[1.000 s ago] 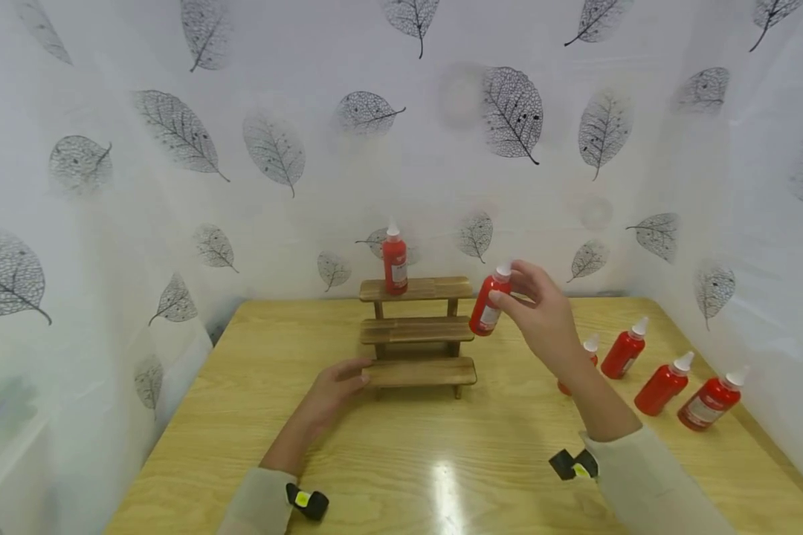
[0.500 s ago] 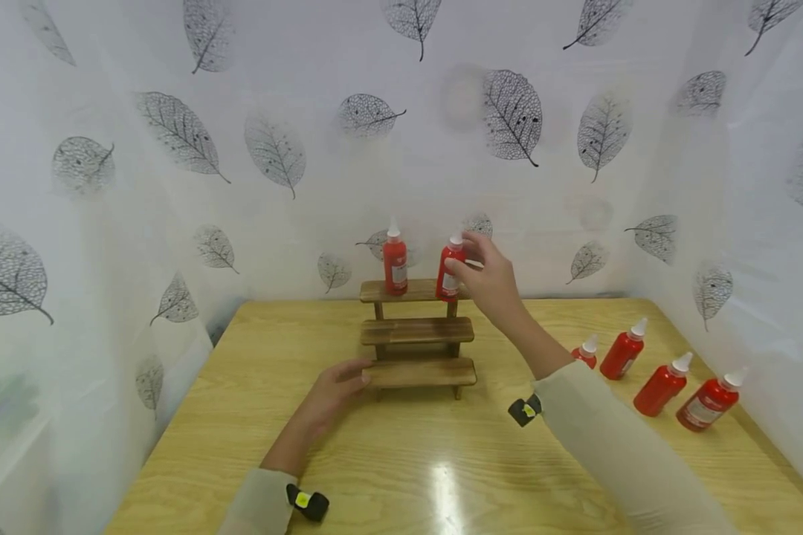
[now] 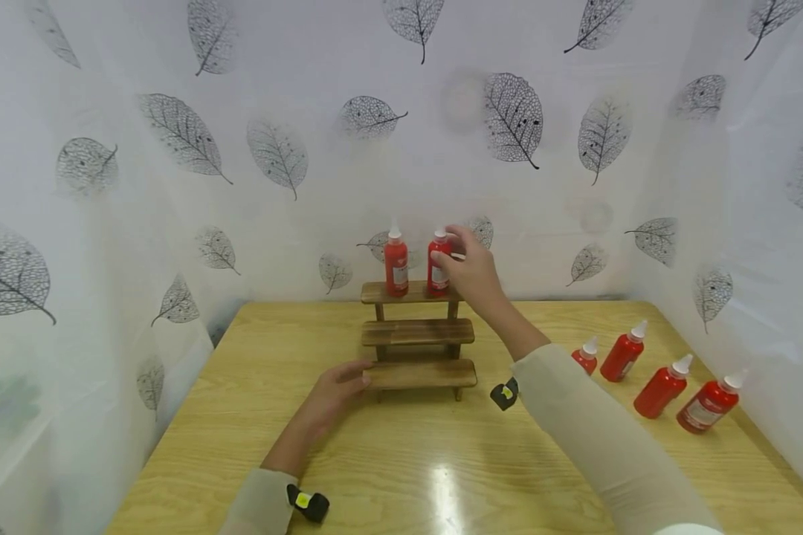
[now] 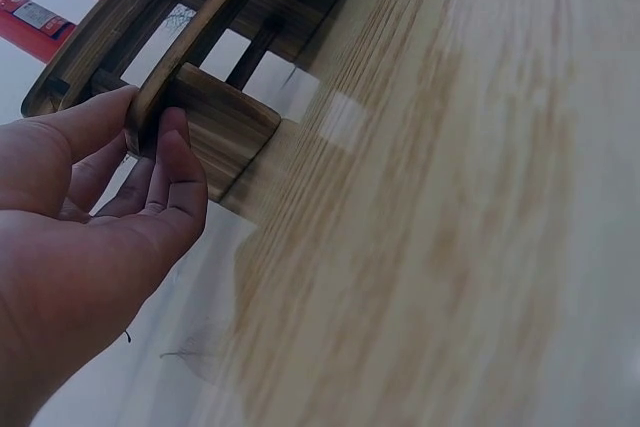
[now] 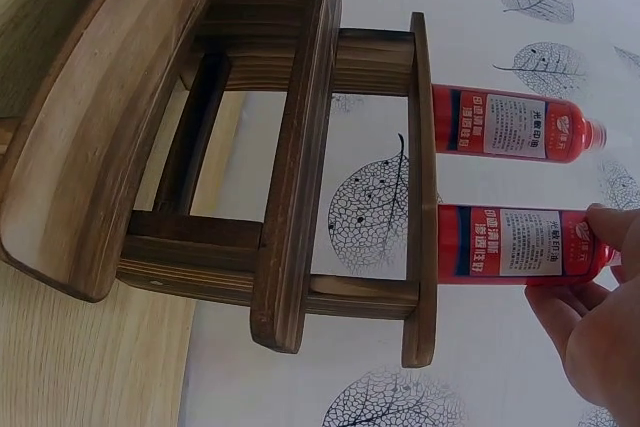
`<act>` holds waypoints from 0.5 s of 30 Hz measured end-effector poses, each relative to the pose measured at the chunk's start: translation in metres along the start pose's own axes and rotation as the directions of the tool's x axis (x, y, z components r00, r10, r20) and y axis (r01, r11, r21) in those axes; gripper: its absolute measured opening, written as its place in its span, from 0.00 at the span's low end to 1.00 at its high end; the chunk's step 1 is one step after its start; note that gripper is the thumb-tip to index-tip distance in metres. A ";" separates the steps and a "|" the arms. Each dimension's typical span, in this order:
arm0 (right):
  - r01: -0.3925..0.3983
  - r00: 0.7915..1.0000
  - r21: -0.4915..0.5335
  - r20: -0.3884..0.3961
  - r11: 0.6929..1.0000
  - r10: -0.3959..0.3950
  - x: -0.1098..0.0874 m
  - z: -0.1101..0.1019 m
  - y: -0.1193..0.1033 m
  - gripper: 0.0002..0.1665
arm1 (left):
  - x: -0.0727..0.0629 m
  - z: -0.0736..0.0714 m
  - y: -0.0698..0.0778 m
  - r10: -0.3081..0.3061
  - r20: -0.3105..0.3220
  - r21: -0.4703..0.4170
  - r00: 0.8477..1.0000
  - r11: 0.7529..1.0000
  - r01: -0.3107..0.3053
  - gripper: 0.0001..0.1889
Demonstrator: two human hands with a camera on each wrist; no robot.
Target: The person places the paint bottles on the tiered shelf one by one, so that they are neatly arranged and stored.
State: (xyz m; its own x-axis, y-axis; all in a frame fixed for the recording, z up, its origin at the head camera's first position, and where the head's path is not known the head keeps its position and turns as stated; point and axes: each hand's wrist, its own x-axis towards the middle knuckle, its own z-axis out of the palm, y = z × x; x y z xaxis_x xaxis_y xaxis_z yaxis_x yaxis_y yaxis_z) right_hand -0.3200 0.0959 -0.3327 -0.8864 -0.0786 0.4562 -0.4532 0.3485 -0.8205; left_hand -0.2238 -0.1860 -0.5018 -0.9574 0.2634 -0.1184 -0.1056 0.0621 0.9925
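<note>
A three-tier wooden stand [image 3: 418,332] stands on the table. My right hand [image 3: 471,269] pinches a red bottle [image 5: 515,244] with a white nozzle cap near its top; its base meets the top tier, right of centre. To its left, another red bottle [image 3: 396,267] stands upright on the same tier. My left hand [image 3: 334,394] holds the left end of the lowest tier, which the left wrist view shows pinched between thumb [image 4: 95,122] and fingers.
Several more red bottles [image 3: 660,388] stand on the right of the yellow wood-grain table [image 3: 294,327], one partly behind my right sleeve [image 3: 595,431]. A white curtain with leaf prints [image 3: 442,148] hangs behind and at both sides.
My right hand has carried the red bottle left from beside the stand onto the top tier, and the tilted bottle is now upright. My left hand has stayed on the lowest tier.
</note>
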 end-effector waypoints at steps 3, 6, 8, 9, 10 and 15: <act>-0.010 1.000 -0.005 0.001 1.000 0.010 0.002 0.001 0.000 0.33 | 0.000 0.000 0.000 0.006 0.000 0.007 1.000 1.000 -0.006 0.25; -0.021 1.000 -0.003 -0.002 1.000 0.021 0.003 0.002 0.001 0.33 | 0.000 0.001 0.001 0.008 0.001 0.012 1.000 1.000 -0.008 0.25; -0.029 1.000 0.006 0.000 1.000 0.029 0.003 0.002 0.002 0.33 | 0.000 0.001 0.001 0.009 0.004 0.011 1.000 1.000 -0.009 0.26; -0.033 0.999 0.015 0.001 0.999 0.033 0.003 0.002 0.003 0.33 | 0.000 0.001 0.001 0.008 0.005 0.011 1.000 1.000 -0.008 0.26; -0.036 0.999 0.023 0.000 0.999 0.036 0.003 0.002 0.002 0.33 | 0.000 0.000 0.001 0.006 0.006 0.009 1.000 1.000 -0.007 0.26; -0.038 0.999 0.035 -0.005 0.999 0.039 -0.002 -0.005 0.001 0.32 | 0.001 0.000 0.000 0.009 0.009 0.014 1.000 1.000 -0.009 0.26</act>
State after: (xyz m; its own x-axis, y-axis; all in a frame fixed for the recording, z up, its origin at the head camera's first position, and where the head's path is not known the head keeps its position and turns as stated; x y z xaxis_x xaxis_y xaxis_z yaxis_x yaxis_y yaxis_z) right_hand -0.3179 0.1011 -0.3326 -0.9028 -0.0604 0.4259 -0.4218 0.3180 -0.8491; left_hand -0.2245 -0.1857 -0.5015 -0.9559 0.2724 -0.1102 -0.0936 0.0732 0.9929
